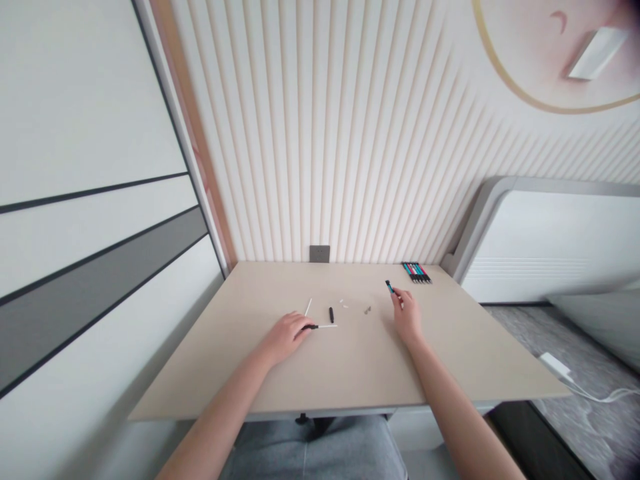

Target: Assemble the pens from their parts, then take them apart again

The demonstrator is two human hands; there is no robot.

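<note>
At the left of the desk's middle, my left hand (290,335) holds a black pen part with a thin white refill (328,326) pointing right. My right hand (406,312) pinches a blue and black pen piece (389,287), tilted up to the left. Between the hands a short black pen part (331,315) lies on the desk. Another thin white stick (308,307) lies just beyond my left hand. Small whitish pieces (344,305) and small metallic-looking pieces (368,310) are nearer my right hand.
A row of several coloured pens (417,273) lies at the back right of the beige desk (345,373). Behind it stands a ribbed wall with a dark socket (319,253). A bed (560,247) is at the right, a white cabinet (75,267) at the left.
</note>
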